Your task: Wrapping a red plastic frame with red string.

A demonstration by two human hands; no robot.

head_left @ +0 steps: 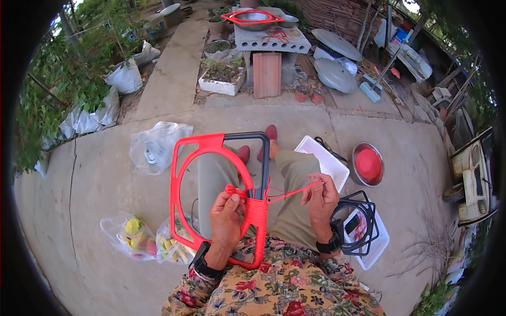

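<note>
Fingers [231, 204] [316, 193], left and right, pinching red cord [289, 195]; black frame [257, 221] mostly red-wrapped, corner [263, 136] bare

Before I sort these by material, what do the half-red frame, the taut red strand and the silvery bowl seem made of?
Frame: plastic or painted metal; its bare part is dark and smooth, so I can't tell which.
Red strand: probably synthetic cord, being thin, bright and flexible.
Bowl: likely stainless steel, given its shiny grey wall.

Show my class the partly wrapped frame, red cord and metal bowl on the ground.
Partly wrapped frame [258, 221], head view: red-wrapped right side.
Red cord [293, 193], head view: stretched strand.
Metal bowl [372, 183], head view: lower inner wall.
</note>
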